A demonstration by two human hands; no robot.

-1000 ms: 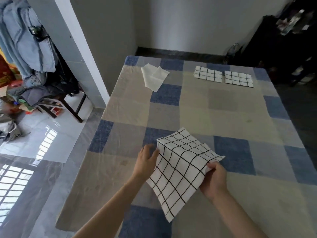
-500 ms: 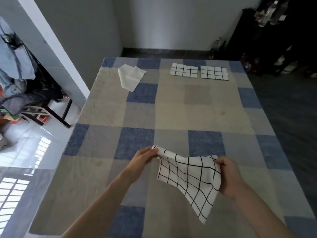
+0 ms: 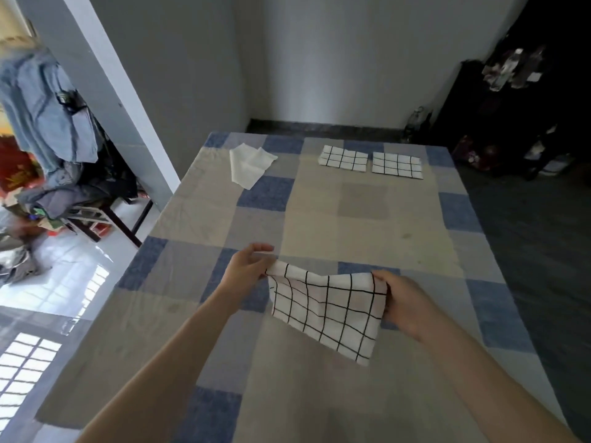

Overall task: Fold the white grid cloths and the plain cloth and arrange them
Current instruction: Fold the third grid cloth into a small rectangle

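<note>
While your left hand (image 3: 248, 266) and right hand (image 3: 404, 302) each pinch a top corner of the third grid cloth (image 3: 329, 306) above the surface (image 3: 367, 225), 2 folded grid cloths (image 3: 371, 160) lie at the far edge and the plain cloth (image 3: 249, 164) waits unfolded.

Daylight enters from the left, throwing bright window-grid glare on the glossy floor (image 3: 28, 356). The right side is dim and dark. Wide-angle distortion bends the edges; clothes (image 3: 48, 123) at left look blurred.
</note>
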